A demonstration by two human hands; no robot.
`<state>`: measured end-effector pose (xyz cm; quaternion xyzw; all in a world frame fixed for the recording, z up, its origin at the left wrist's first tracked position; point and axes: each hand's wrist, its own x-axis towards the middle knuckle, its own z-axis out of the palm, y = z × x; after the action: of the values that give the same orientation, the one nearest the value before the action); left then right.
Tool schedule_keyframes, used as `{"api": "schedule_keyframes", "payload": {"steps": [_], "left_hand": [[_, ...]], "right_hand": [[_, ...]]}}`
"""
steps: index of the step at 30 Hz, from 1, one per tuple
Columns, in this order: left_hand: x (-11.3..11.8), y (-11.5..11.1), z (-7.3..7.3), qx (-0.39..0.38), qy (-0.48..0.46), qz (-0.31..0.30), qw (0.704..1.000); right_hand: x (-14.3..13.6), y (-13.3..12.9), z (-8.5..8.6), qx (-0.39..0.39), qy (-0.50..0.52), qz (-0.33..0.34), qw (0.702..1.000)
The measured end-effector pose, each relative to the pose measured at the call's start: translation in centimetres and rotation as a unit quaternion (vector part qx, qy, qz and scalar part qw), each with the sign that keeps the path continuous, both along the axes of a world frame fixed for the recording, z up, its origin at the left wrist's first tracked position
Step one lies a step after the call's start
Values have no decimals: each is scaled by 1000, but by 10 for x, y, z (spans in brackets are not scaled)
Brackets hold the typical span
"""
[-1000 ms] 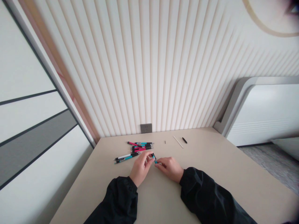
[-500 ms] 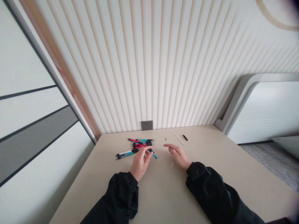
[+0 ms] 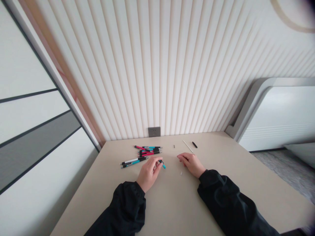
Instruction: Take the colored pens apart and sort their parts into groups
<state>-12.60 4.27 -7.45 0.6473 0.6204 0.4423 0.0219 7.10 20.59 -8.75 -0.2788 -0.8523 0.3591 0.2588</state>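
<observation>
My left hand pinches a short blue pen barrel with a black part near its upper end. The barrel tilts down to the right from my fingertips. To its right, my right hand is low over the table with the fingers drawn together. Whatever those fingertips hold, if anything, is too small to tell. A small pale piece lies below that hand. Beyond it are a thin white refill, a black grip piece and a tiny metallic piece.
Several pens lie in a pile at the back left, in red, blue and black. A white pen and a blue pen lie in front of them. Behind the table stands a ribbed wall with a socket.
My right hand has shifted slightly right, and its pointing index finger has curled in toward the others. The blue barrel has turned a little in my left hand, showing less of its length.
</observation>
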Motion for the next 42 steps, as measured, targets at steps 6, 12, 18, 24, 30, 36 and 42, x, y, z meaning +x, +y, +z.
{"api": "schedule_keyframes", "payload": {"steps": [6,12,18,24,30,36,42], "left_hand": [[1,0,3,3,5,3,1000],[-1,0,2,-4,-6,-2,1000],[-1,-1,1,-6,-14,-6,1000],[-2,0,0,1,-13,1,1000],[-3,1,-3,-5,-17,9,1000],[-3,2,-3,-11,-17,5,1000],[-4,2,-4,-13,-11,3,1000]], "right_hand": [[4,12,0,77,19,-72,994],[17,36,-8,17,6,-170,985],[35,61,-11,123,-18,-237,964],[65,92,-17,132,-59,-322,936],[84,103,-22,148,-91,-300,938],[77,102,-25,151,-110,-245,951],[74,112,-25,156,-116,-262,945]]}}
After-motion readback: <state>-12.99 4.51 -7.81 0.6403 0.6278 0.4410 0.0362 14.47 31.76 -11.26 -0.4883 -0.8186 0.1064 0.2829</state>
